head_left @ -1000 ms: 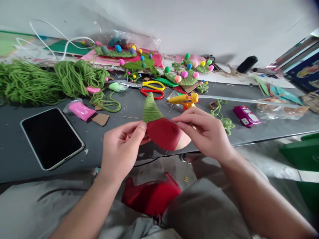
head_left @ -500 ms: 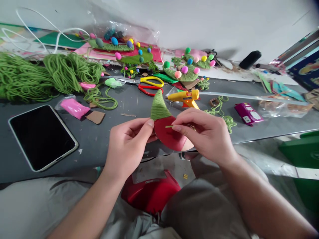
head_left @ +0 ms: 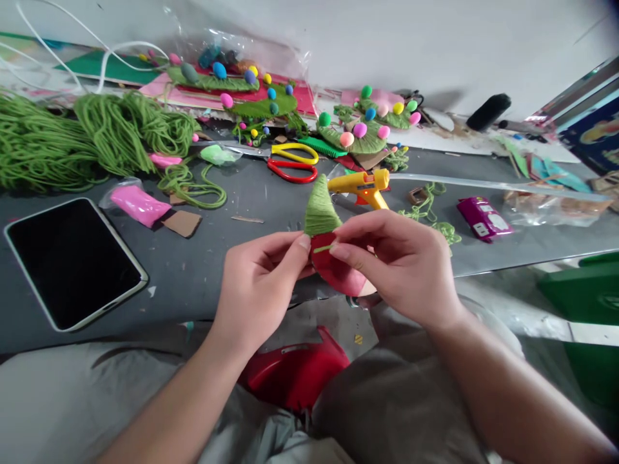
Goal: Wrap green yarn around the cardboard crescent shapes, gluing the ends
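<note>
Between my hands is a curved red cardboard piece (head_left: 341, 274), its pointed upper end wrapped in green yarn (head_left: 321, 209). My left hand (head_left: 265, 280) pinches the left edge of the piece just below the wrapped part, thumb in front. A short end of green yarn (head_left: 322, 249) lies across the red face, and my right hand (head_left: 401, 264) pinches it between thumb and fingertips. Part of the piece's right side is hidden behind my right hand. A yellow glue gun (head_left: 360, 183) lies on the table just beyond my hands.
Scissors (head_left: 293, 162) with red and yellow handles lie behind the piece. Green yarn skeins (head_left: 135, 129) and a tablet (head_left: 75, 264) are at left. Decorated green shapes (head_left: 372, 138) with coloured balls line the back. A purple packet (head_left: 483, 219) sits at right, above a green bin (head_left: 585, 287).
My left hand and the wrapped piece have shifted slightly right. More of the yarn end now shows, stretching farther left from my right fingertips. The view has shifted a little.
</note>
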The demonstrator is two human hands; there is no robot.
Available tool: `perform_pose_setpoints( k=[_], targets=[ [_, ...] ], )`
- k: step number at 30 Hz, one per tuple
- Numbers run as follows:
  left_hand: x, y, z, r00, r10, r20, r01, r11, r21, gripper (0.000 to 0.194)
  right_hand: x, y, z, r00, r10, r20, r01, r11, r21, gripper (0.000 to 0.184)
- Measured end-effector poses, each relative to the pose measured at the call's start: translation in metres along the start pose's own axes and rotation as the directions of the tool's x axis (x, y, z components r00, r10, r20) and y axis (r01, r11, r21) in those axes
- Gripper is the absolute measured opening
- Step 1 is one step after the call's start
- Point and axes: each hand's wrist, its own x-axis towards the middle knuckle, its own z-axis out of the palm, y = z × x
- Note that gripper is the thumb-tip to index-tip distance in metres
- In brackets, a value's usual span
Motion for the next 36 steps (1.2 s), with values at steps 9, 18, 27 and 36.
perform_pose_setpoints(
  k=[9,18,27,36],
  targets=[
    [-0.002,0.001,0.0,0.998,0.059,0.038,-0.061,0.995,0.074,0.018,0.005,-0.001,-0.004,0.991,-0.128,0.048,0.131,0.989,-0.073,0.011],
    [-0.002,-0.001,0.001,0.998,0.045,0.052,-0.049,0.996,0.073,0.019,0.004,-0.003,-0.002,1.0,-0.008,-0.014,0.008,1.0,-0.002,0.012],
    [-0.003,-0.002,0.002,0.997,0.056,0.046,-0.059,0.995,0.08,0.018,0.01,-0.004,-0.001,0.99,-0.123,0.068,0.128,0.989,-0.073,0.008],
    [-0.003,-0.001,0.001,0.997,0.058,0.05,-0.062,0.994,0.089,0.018,0.01,-0.002,-0.002,0.983,-0.169,0.076,0.179,0.971,-0.156,0.011]
  ],
)
